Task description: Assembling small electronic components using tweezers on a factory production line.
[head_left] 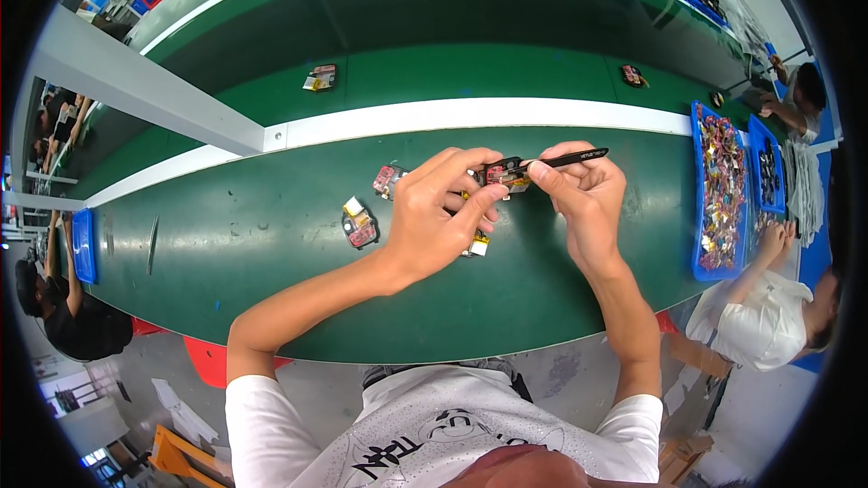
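Observation:
Above the green table, my left hand (pixel 429 217) pinches a small black-cased electronic unit (pixel 493 173) with a red circuit board and a yellow-and-silver part. My right hand (pixel 586 199) grips black tweezers (pixel 579 157), whose tips reach into that unit; my fingers hide part of the contact. On the tabletop beside my left hand lie similar units, one with a red board (pixel 387 181) and one with a white-and-yellow flap (pixel 361 228). Another, with a yellow-and-white piece (pixel 478 245), shows partly from beneath my left fingers.
A blue tray (pixel 699 258) heaped with small parts stands at the right, near a smaller blue tray (pixel 767 163). A white rail (pixel 506 114) divides the table from a green belt carrying several units. Thin tweezers-like tool (pixel 152 244) lies left. Other people sit at both sides.

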The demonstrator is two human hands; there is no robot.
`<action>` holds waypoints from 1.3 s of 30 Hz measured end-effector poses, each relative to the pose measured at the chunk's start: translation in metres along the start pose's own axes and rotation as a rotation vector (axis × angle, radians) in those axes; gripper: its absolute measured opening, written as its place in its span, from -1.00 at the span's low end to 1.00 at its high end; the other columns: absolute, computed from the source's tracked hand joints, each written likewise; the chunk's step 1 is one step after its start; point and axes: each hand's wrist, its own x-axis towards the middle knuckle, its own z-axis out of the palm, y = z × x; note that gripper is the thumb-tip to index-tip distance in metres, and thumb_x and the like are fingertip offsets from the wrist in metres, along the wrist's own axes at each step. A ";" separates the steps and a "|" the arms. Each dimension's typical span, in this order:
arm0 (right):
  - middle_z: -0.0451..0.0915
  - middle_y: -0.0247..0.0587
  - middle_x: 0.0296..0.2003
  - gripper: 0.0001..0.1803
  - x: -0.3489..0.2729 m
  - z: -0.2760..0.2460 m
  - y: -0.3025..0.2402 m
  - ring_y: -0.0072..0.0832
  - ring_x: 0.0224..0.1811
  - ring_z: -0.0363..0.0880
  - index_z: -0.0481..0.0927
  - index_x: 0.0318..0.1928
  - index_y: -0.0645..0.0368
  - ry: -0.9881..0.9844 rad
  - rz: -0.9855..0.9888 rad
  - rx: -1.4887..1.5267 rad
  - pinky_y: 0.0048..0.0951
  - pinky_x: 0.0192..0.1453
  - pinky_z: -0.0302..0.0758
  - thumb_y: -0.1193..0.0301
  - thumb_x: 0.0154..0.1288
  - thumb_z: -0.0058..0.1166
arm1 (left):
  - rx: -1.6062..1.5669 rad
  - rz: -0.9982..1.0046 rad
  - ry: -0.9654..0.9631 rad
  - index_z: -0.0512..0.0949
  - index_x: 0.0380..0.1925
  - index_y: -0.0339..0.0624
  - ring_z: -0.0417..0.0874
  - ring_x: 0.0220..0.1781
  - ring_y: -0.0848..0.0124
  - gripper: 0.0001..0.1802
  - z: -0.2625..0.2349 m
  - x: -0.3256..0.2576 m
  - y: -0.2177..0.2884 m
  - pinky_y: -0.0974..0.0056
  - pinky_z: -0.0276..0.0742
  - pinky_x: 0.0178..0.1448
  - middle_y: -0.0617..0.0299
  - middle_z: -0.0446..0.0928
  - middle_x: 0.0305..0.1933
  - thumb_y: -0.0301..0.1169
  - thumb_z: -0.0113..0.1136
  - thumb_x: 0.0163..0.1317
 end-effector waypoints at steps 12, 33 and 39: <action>0.74 -0.28 -0.37 -0.82 0.003 -0.006 0.002 -0.85 -0.54 0.36 0.66 -0.17 0.29 -0.018 -0.029 -0.092 -0.71 -0.50 0.19 0.60 0.25 0.39 | -0.068 -0.211 -0.058 0.54 0.05 -0.52 0.76 -0.42 0.44 -0.70 -0.001 0.005 0.007 0.42 0.69 -0.39 0.09 0.67 -0.38 -0.65 0.28 0.34; 0.81 -0.14 -0.28 -0.79 0.002 -0.004 0.010 -0.81 -0.70 0.34 0.73 -0.30 0.28 -0.075 -0.636 -0.394 -0.71 -0.62 0.19 0.65 0.04 0.50 | -0.476 -0.358 -0.040 0.50 0.05 -0.44 0.73 -0.43 0.37 -0.72 -0.016 0.017 0.007 0.38 0.69 -0.45 0.04 0.58 -0.18 -0.50 0.23 0.43; 0.82 -0.19 -0.30 -0.81 0.001 -0.003 0.009 -0.81 -0.72 0.33 0.73 -0.33 0.26 -0.089 -0.653 -0.440 -0.70 -0.64 0.16 0.64 0.03 0.50 | -0.482 -0.364 -0.064 0.49 0.02 -0.47 0.73 -0.43 0.37 -0.76 -0.015 0.017 0.009 0.37 0.72 -0.43 0.03 0.55 -0.19 -0.56 0.19 0.44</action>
